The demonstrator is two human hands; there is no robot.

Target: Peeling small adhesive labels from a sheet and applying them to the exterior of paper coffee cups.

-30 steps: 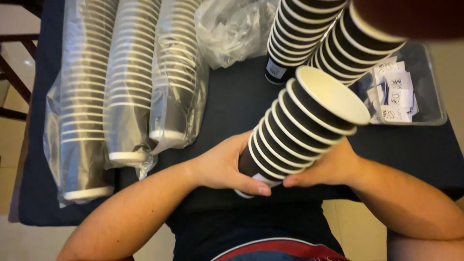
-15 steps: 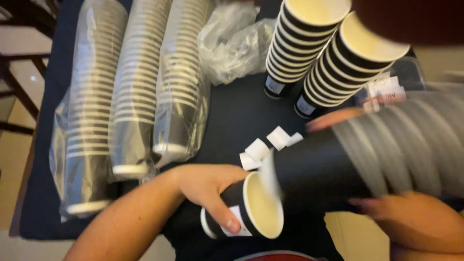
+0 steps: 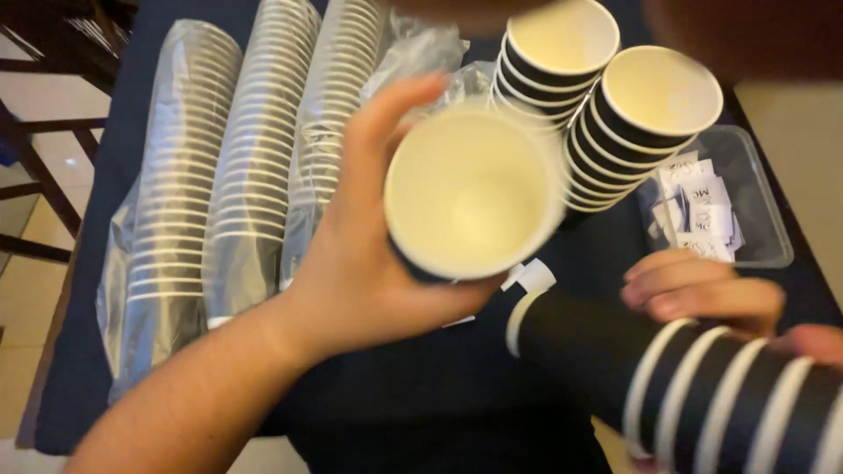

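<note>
Dark tabletop (image 3: 219, 377): left hand (image 3: 369, 263) fingers (image 3: 386, 114) wrap single cup (image 3: 474, 193); right hand (image 3: 702, 294) grips nested stack (image 3: 685, 386).

One head-worn view, looking steeply down. Very close to the hands, over the dark table (image 3: 132, 105).

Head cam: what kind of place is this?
Likely a drinks or catering prep table: plastic-wrapped cup sleeves, two upright cup stacks and a clear tray of small packets on a dark tablecloth.
</note>
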